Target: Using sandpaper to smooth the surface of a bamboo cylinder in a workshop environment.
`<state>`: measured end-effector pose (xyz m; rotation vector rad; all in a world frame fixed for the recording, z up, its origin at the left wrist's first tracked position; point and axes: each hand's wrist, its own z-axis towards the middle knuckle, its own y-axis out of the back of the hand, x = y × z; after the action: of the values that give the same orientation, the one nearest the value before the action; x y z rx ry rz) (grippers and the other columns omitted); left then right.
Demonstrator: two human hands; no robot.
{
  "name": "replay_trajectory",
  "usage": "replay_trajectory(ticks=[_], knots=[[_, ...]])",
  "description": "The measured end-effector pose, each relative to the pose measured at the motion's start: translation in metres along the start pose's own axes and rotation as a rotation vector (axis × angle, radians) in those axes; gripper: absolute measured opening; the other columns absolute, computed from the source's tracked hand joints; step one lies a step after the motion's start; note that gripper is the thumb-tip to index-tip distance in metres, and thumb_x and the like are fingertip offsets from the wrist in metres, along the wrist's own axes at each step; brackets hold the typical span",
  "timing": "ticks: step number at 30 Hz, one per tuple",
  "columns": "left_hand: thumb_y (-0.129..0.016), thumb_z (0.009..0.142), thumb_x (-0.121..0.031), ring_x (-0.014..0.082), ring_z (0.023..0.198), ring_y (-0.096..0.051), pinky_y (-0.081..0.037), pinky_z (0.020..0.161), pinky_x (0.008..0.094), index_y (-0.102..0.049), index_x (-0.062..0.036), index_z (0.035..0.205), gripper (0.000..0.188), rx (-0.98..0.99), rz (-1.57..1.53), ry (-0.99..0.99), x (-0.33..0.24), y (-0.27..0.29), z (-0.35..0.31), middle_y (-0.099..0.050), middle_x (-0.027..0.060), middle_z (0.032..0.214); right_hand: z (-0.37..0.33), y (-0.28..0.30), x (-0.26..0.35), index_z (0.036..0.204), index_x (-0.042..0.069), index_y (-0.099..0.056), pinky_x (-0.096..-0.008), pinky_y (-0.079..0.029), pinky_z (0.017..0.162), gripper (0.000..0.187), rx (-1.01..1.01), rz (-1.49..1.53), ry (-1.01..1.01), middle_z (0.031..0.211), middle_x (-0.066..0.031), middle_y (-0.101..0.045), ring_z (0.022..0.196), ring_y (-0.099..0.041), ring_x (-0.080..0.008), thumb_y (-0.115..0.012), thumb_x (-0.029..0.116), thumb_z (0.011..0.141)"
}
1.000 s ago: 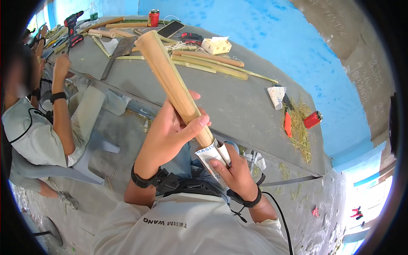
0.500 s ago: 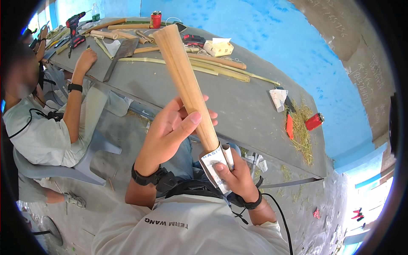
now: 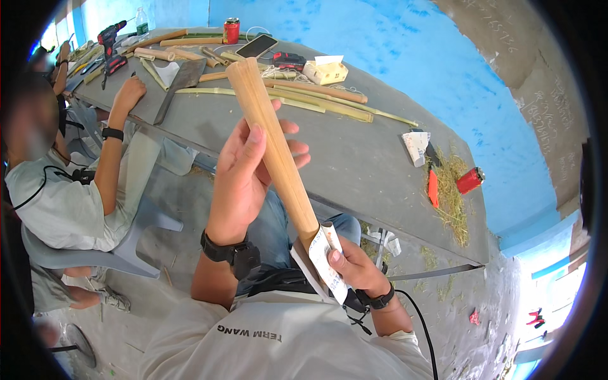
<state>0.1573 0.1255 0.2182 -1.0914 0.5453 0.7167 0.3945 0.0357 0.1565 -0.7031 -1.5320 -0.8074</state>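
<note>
A pale bamboo tube [image 3: 271,136] slants up and away in front of me over the table's near edge. My left hand [image 3: 244,168] is open around its middle: the thumb lies along the tube's left side, and the spread fingers pass behind it and stick out on the right. Folded about the tube's lower end is a sheet of sandpaper [image 3: 324,259] with a white printed back. My right hand [image 3: 356,265] is closed on that sheet, thumb on top, pressing it round the bamboo. The tube's bottom end is hidden inside the fold.
On the grey table [image 3: 354,152] lie bamboo strips [image 3: 329,104], a cleaver [image 3: 177,85], a phone [image 3: 258,45], a tissue pack [image 3: 325,71] and a drill [image 3: 111,47]. Red cans [image 3: 470,180], shavings [image 3: 451,212] and another sandpaper piece [image 3: 416,147] are there too. A person [image 3: 69,190] sits at left.
My left hand has slid up the tube and its fingers have spread. The tube has dipped and shifted slightly, and the sandpaper has turned with my right hand. The phone now shows.
</note>
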Motion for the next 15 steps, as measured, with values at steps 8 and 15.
replay_trajectory(ticks=[8, 15], knots=[[-0.052, 0.107, -0.039, 0.0261, 0.115, -0.065, -0.050, 0.101, 0.0404, -0.042, 0.0020, 0.145, 0.057, 0.326, -0.021, 0.227, 0.026, -0.014, -0.010, -0.063, 0.0120, 0.114, 0.012, -0.004, 0.027, 0.146, -0.005, -0.041, -0.0268, -0.046, 0.089, 0.060, -0.161, -0.005, 0.091, 0.116, -0.0064, -0.060, 0.103, -0.054, -0.0104, -0.040, 0.044, 0.110], [-0.056, 0.105, -0.037, 0.0284, 0.119, -0.063, -0.047, 0.108, 0.0430, -0.042, 0.0060, 0.141, 0.058, 0.295, 0.094, 0.130, 0.028, -0.017, -0.015, -0.060, 0.0142, 0.121, 0.021, 0.000, 0.029, 0.144, -0.003, -0.040, -0.0235, -0.050, 0.079, 0.060, -0.145, 0.068, 0.060, 0.109, -0.0031, -0.061, 0.093, -0.060, -0.0091, -0.046, 0.044, 0.108]])
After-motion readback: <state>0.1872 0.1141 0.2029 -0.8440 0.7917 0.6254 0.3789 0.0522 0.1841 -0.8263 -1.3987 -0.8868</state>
